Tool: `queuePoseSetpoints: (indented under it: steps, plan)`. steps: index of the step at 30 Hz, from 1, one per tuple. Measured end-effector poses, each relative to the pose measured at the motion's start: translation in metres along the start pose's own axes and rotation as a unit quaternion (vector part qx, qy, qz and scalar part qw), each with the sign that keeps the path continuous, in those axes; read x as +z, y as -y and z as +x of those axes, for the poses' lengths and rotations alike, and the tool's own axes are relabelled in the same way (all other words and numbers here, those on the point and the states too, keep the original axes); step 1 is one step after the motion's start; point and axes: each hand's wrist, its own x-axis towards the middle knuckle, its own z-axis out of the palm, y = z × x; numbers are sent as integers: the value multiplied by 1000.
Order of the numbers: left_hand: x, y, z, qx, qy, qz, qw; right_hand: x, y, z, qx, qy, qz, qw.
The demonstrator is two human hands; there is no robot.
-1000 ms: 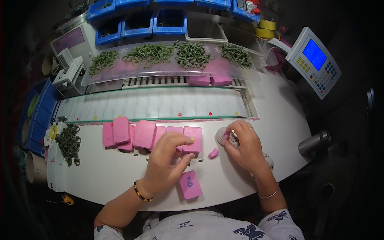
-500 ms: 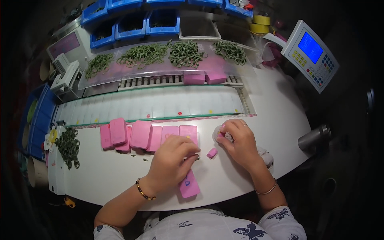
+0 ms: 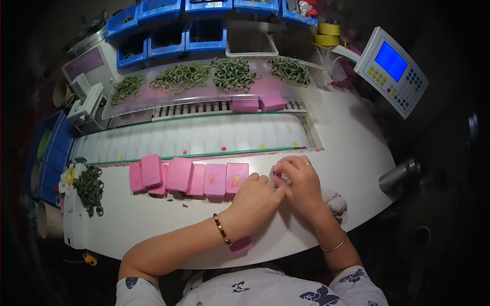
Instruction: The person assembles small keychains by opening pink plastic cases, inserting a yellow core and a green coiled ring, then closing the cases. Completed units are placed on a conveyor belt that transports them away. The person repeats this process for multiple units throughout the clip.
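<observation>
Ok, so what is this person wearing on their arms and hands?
Both forearms are bare. The left hand has a dark and amber beaded bracelet at the wrist. The right hand wears a thin ring on one finger and a slim metal bangle on the wrist. Short white sleeves carry a dark butterfly print.

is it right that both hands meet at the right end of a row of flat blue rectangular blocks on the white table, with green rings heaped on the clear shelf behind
Not quite: the flat rectangular blocks are pink, not blue. The head view shows the left hand and the right hand meeting at the right end of that row on the white table, with green rings heaped on the clear shelf behind.
</observation>
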Motion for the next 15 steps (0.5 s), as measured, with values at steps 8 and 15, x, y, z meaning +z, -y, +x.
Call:
queuePoseSetpoints:
  steps: [8, 15]
  plan:
    - [-34, 7, -23, -139, -152, -276, 939, -14, 30, -6, 58, -70, 239, 967]
    - [-45, 5, -48, -137, -192, -419, 877, -19, 62, -14, 22, -34, 268, 963]
